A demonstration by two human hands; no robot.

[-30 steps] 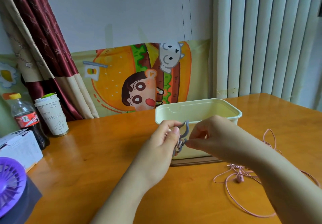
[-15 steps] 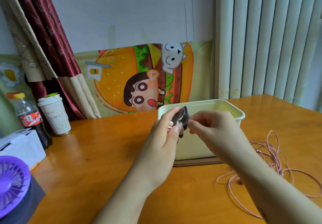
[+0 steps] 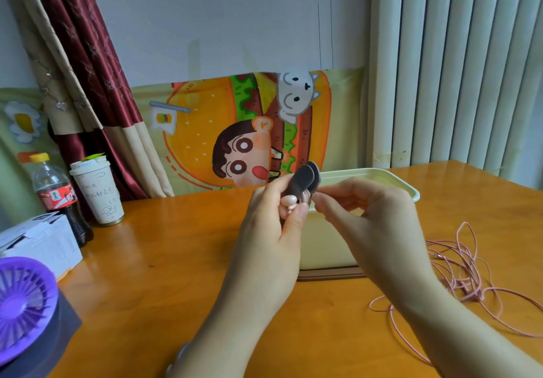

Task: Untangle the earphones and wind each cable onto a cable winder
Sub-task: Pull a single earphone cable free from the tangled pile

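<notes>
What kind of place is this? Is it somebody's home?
Probably a room in a home: a red curtain hangs at the wall, a cartoon burger cloth hangs behind the wooden table, and a cola bottle stands on it.

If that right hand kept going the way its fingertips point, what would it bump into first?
Probably the dark cable winder held by the left hand; the right hand sits right beside it.

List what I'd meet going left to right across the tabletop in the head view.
In order: purple fan → cola bottle → paper cup → left hand → dark cable winder → right hand → pink earphone cable. The white box and cream tub overlap their neighbours, so both are omitted.
</notes>
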